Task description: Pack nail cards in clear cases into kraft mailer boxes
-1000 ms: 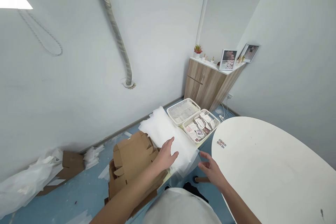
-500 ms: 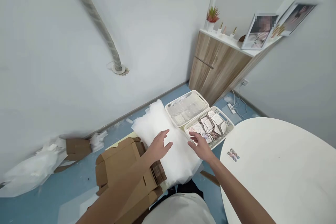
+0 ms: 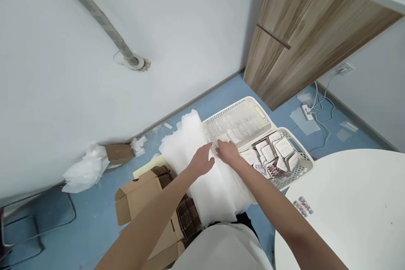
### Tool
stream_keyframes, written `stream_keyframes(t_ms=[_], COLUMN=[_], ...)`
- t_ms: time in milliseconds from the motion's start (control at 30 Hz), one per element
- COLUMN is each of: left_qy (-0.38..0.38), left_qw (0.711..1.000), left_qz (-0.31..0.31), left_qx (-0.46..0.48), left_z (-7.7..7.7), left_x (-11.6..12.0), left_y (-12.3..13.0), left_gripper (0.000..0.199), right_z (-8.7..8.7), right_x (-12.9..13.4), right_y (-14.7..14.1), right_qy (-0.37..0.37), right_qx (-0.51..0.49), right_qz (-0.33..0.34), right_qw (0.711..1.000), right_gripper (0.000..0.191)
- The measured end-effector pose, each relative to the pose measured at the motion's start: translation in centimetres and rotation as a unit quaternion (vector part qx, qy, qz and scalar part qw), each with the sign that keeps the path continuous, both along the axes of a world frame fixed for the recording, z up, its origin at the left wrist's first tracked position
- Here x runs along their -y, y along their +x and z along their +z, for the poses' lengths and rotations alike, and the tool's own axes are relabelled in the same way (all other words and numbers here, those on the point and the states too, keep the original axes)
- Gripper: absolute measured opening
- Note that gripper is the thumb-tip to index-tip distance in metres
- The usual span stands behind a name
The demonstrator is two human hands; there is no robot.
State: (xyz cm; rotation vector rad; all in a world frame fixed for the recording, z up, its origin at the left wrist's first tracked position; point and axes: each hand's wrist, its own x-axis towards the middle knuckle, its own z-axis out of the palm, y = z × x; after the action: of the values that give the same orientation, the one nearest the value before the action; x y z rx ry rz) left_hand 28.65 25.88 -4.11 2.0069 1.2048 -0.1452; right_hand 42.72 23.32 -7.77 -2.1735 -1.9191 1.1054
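Note:
My left hand (image 3: 201, 161) hovers over a stack of white foam sheets (image 3: 207, 190), thumb and forefinger apart, holding nothing. Just right of it, my right hand (image 3: 228, 152) reaches to the near corner of a white plastic basket (image 3: 255, 137). Its fingers are bent over that corner with a gap at the thumb, and I see nothing held in them. Clear plastic pieces (image 3: 238, 124) lie inside this basket. A second white basket (image 3: 297, 173) beside it holds several small white-backed cards or packets (image 3: 268, 152), partly behind my right forearm.
Flattened brown cardboard boxes (image 3: 144, 196) lie left of the foam. At right stands a round white table (image 3: 348, 206) with small shiny pieces (image 3: 303, 206) on it. Beyond are a wooden cabinet (image 3: 294, 29) and a power strip (image 3: 306, 112). Plastic wrapping (image 3: 87, 168) lies by the wall.
The view has tilted down and closer to the baskets. My right hand has moved from the card basket to the clear-plastic basket's corner, nearer my left hand, which stays over the foam.

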Motion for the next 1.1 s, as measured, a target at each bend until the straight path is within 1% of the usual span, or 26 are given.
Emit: stream_keyframes(t_ms=[133, 233, 367, 467, 633, 733, 800, 867, 1000, 1067, 1100], left_qy=[-0.001, 0.004, 0.006, 0.001, 0.0, 0.009, 0.019, 0.011, -0.072, -0.094, -0.1], left_qw=[1.0, 1.0, 1.0, 1.0, 1.0, 0.999, 0.996, 0.989, 0.962, 0.95, 0.948], left_qz=[0.007, 0.008, 0.007, 0.009, 0.024, 0.046, 0.074, 0.122, 0.228, 0.251, 0.253], left_qx=[-0.005, -0.008, -0.006, -0.007, 0.011, 0.027, 0.05, 0.079, 0.134, 0.158, 0.168], left_z=[-0.3, -0.3, -0.1, -0.2, -0.7, -1.0, -1.1, -1.2, -1.2, -1.0, -0.8], left_x=[-0.4, -0.6, -0.7, -0.7, -0.6, -0.6, -0.6, -0.5, -0.3, 0.0, 0.2], left_y=[0.0, 0.2, 0.3, 0.3, 0.2, 0.3, 0.7, 1.2, 1.7, 1.6, 1.4], left_gripper=[0.059, 0.059, 0.058, 0.058, 0.057, 0.053, 0.05, 0.051, 0.061, 0.061, 0.058], right_z=[-0.8, -1.0, -1.1, -1.0, -0.3, 0.8, 1.7, 2.6, 4.1, 4.5, 4.7], right_x=[-1.3, -1.8, -2.2, -2.3, -2.1, -1.5, -0.9, -0.1, 2.1, 3.4, 4.0], right_y=[0.2, 0.4, 0.5, 0.3, 0.5, 1.2, 1.6, 2.0, 2.2, 2.0, 1.9], right_qy=[-0.078, -0.115, -0.127, -0.123, -0.102, -0.081, -0.05, -0.004, 0.069, 0.087, 0.093], right_qx=[-0.019, -0.01, 0.006, 0.017, 0.039, 0.045, 0.035, 0.004, -0.092, -0.149, -0.18], right_qz=[-0.014, 0.006, 0.041, 0.042, 0.037, 0.034, 0.019, -0.008, -0.071, -0.111, -0.133], right_qw=[0.997, 0.993, 0.991, 0.991, 0.993, 0.995, 0.998, 1.0, 0.991, 0.979, 0.97], right_gripper=[0.029, 0.031, 0.031, 0.029, 0.025, 0.027, 0.028, 0.03, 0.034, 0.032, 0.031])
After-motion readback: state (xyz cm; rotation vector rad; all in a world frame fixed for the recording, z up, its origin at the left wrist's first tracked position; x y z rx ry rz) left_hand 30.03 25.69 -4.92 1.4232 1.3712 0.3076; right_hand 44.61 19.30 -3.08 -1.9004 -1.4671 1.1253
